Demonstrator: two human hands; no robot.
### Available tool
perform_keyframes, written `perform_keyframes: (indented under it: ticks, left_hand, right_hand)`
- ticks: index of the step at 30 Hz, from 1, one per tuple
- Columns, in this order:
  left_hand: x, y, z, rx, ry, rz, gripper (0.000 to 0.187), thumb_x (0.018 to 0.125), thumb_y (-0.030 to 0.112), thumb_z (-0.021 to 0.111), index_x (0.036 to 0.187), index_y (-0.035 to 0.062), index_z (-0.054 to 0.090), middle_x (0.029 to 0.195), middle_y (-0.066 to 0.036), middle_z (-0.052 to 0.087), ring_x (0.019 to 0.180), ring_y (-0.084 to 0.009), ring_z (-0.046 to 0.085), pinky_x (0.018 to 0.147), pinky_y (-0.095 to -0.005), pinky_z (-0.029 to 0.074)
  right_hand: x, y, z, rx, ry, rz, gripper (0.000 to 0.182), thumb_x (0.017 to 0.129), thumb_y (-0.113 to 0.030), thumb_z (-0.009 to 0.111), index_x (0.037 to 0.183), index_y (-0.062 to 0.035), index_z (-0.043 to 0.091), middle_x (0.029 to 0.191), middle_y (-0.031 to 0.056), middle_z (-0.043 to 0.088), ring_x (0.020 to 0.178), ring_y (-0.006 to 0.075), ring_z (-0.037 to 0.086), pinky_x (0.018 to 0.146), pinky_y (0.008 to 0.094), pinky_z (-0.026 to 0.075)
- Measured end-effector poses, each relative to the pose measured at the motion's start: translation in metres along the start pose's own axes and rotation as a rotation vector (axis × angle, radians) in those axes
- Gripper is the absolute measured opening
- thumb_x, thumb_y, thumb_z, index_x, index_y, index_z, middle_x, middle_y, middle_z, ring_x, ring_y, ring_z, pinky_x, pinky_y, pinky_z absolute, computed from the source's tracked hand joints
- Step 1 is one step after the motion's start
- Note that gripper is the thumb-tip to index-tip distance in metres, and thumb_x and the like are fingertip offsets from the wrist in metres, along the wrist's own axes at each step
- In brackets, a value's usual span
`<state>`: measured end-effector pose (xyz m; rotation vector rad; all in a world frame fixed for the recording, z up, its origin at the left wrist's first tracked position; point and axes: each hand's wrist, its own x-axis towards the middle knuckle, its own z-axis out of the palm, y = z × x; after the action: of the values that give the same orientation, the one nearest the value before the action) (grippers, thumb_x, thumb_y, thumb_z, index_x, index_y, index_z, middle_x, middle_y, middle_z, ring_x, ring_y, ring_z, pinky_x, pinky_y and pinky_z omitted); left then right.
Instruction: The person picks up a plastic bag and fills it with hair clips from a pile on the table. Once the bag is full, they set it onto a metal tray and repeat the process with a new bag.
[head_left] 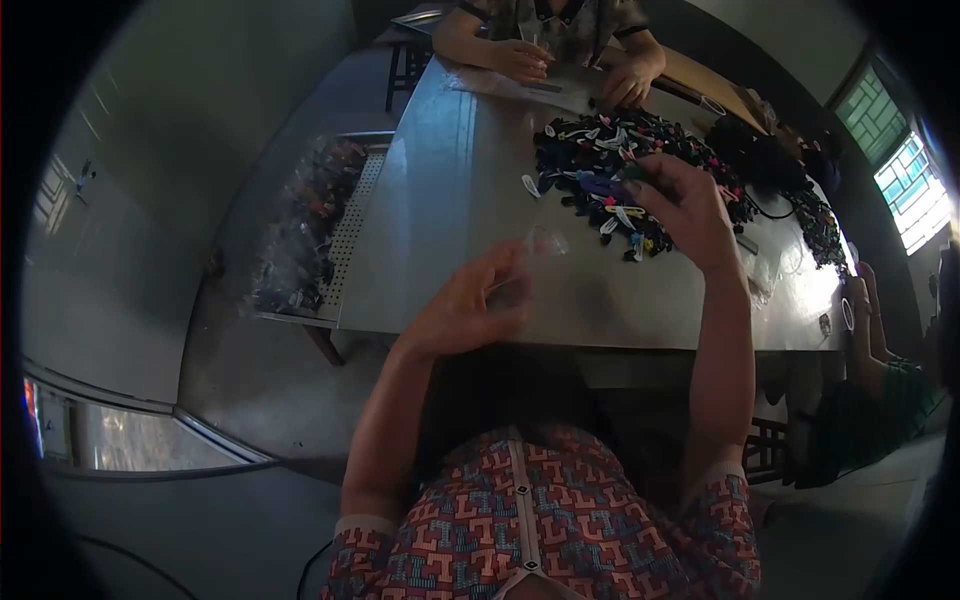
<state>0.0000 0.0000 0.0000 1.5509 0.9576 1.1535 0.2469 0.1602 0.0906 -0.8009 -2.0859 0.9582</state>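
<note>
My left hand (475, 303) is above the near part of the metal table, its fingers curled around a small clear plastic bag (547, 241). The bag's opening points up and to the right. Over the near edge of a large pile of small hair clips (625, 214), my right hand (683, 200) pinches something at its fingertips. A purple clip (598, 184) shows beside those fingertips; whether it is held or lies on the pile cannot be told. The pile is mostly dark, with white, yellow and pink pieces.
Across the metal table (430, 200), a co-worker's hands (625, 82) work at the pile's far edge. A perforated tray (352, 215) on the left holds filled clear bags (305, 235). Black items (755, 155) lie at the right. Another person's arm (865, 325) is at the right edge.
</note>
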Motion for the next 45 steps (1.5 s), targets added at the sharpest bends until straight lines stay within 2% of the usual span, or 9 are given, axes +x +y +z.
perform_keyframes:
  ticks: [3,8,11,15,20,27,35,39,45]
  left_hand:
    - [0.0,0.002,0.0,-0.117,0.022,-0.028,0.066,0.082,0.004,0.065,0.144,0.0031,0.044,0.092,0.005,0.048,0.093,-0.0066,0.049,0.095,-0.0251,0.041]
    - [0.001,0.001,0.004,-0.134,0.054,-0.015,0.065,0.08,0.002,0.066,0.142,0.0028,0.046,0.09,0.005,0.046,0.09,-0.0064,0.049,0.09,-0.0248,0.042]
    - [0.001,0.004,0.003,-0.121,0.025,-0.022,0.065,0.081,0.002,0.066,0.143,0.0028,0.046,0.091,0.005,0.047,0.09,-0.0066,0.048,0.091,-0.0245,0.042]
    - [0.0,0.009,0.004,-0.076,0.06,-0.027,0.064,0.082,0.0,0.066,0.142,0.0026,0.046,0.098,0.003,0.054,0.097,-0.008,0.053,0.095,-0.0262,0.043]
    - [-0.002,0.003,0.002,-0.152,0.019,-0.078,0.066,0.082,0.0,0.067,0.144,0.0024,0.043,0.124,-0.005,0.059,0.117,-0.0145,0.056,0.103,-0.0324,0.043]
    - [-0.002,0.004,0.002,-0.1,0.027,-0.02,0.068,0.082,0.002,0.068,0.145,0.0017,0.042,0.122,-0.006,0.059,0.117,-0.0142,0.055,0.104,-0.0319,0.042]
    - [-0.002,0.004,0.001,-0.093,0.04,-0.043,0.065,0.083,0.003,0.066,0.145,0.0045,0.044,0.111,-0.001,0.061,0.104,-0.0083,0.056,0.095,-0.0272,0.044]
    - [-0.002,0.004,0.001,-0.137,0.029,-0.089,0.066,0.083,0.003,0.067,0.145,0.0049,0.044,0.112,-0.001,0.061,0.106,-0.0093,0.057,0.097,-0.028,0.044]
    - [-0.002,0.004,0.0,-0.075,0.026,0.012,0.067,0.083,0.001,0.069,0.145,0.0054,0.044,0.115,-0.002,0.062,0.113,-0.0123,0.058,0.1,-0.029,0.045]
  right_hand:
    - [-0.033,-0.054,0.006,-0.059,-0.09,-0.062,0.019,0.092,-0.006,0.068,0.11,-0.0034,0.069,0.093,0.0045,0.071,0.085,0.0128,0.066,0.081,0.0265,0.051]
    - [-0.05,-0.092,0.027,-0.564,-0.108,-0.435,0.023,0.078,-0.001,0.074,0.1,-0.0041,0.07,0.09,0.0075,0.07,0.081,0.0209,0.065,0.075,0.0334,0.052]
    - [-0.053,-0.101,0.043,-0.705,-0.114,-0.458,0.024,0.076,-0.003,0.075,0.099,-0.0059,0.07,0.091,0.0081,0.069,0.083,0.0255,0.064,0.075,0.0378,0.052]
    - [-0.053,-0.097,0.062,-0.652,-0.126,-0.522,0.025,0.076,-0.004,0.075,0.1,-0.0074,0.071,0.09,0.0072,0.069,0.086,0.025,0.064,0.076,0.0384,0.052]
    - [-0.049,-0.093,0.066,-0.502,-0.092,-0.489,0.028,0.079,-0.002,0.073,0.106,-0.0075,0.072,0.096,0.0084,0.067,0.088,0.0254,0.065,0.078,0.0381,0.053]
    - [-0.054,-0.094,0.051,-0.509,-0.097,-0.403,0.033,0.081,0.001,0.071,0.113,-0.007,0.071,0.099,0.0082,0.066,0.085,0.0256,0.065,0.075,0.0371,0.053]
    - [-0.061,-0.101,0.06,-0.599,-0.011,-0.389,0.015,0.079,-0.005,0.074,0.092,-0.0081,0.068,0.086,0.0059,0.065,0.081,0.0255,0.064,0.071,0.0368,0.052]
    - [-0.056,-0.099,0.067,-0.655,-0.053,-0.452,0.017,0.079,-0.006,0.074,0.095,-0.0095,0.07,0.088,0.0058,0.066,0.08,0.0258,0.063,0.072,0.0376,0.052]
    - [-0.053,-0.09,0.086,-0.594,-0.046,-0.513,0.02,0.08,-0.006,0.074,0.1,-0.0098,0.073,0.089,0.0062,0.067,0.081,0.0251,0.064,0.073,0.0367,0.054]
